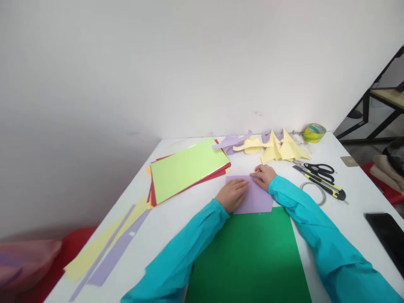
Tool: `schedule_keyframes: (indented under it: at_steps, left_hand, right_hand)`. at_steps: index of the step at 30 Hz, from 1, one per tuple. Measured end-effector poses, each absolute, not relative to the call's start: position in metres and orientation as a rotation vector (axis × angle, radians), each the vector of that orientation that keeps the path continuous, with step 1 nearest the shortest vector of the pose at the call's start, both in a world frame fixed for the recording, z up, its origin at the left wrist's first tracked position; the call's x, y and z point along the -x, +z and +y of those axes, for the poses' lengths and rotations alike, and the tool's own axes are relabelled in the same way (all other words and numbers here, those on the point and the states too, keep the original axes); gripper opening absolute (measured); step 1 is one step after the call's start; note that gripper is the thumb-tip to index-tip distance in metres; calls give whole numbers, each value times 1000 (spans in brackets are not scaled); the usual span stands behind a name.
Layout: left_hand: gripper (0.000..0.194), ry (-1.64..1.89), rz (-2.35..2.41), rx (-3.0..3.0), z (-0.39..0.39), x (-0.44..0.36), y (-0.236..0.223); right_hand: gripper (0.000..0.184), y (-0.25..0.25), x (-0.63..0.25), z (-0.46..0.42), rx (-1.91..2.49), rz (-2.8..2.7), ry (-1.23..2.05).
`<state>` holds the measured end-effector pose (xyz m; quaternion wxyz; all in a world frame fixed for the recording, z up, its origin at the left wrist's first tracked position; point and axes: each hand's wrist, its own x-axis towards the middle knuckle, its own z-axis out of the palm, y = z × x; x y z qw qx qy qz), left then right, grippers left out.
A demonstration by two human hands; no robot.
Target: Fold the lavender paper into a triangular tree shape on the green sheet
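Note:
A light purple sheet of paper with an upright crease near its middle lies on the table, its near edge at the top of the green sheet. My left hand rests flat on the left half of the purple paper, fingers stretched toward the crease. At the paper's far edge, my right hand touches it beside the crease with its fingertips, the fingers loosely bent and apart. Neither hand has lifted the paper. Both forearms wear turquoise sleeves.
Stacked coloured sheets lie at the back left, paper strips at the left edge. Folded yellow paper shapes and a tape roll stand by the wall. Scissors, a cutter knife, a ring and a black phone-like slab lie right.

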<state>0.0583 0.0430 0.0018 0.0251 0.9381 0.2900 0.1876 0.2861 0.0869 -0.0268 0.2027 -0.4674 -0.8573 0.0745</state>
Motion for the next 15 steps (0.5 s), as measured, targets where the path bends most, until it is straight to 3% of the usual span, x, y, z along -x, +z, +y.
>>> schedule_keyframes:
  at_steps: [15]
  left_hand:
    - [30,713,957,-2894,26,-51,-19]
  right_hand:
    - [26,-33,-289,92,1265,-2391,160]
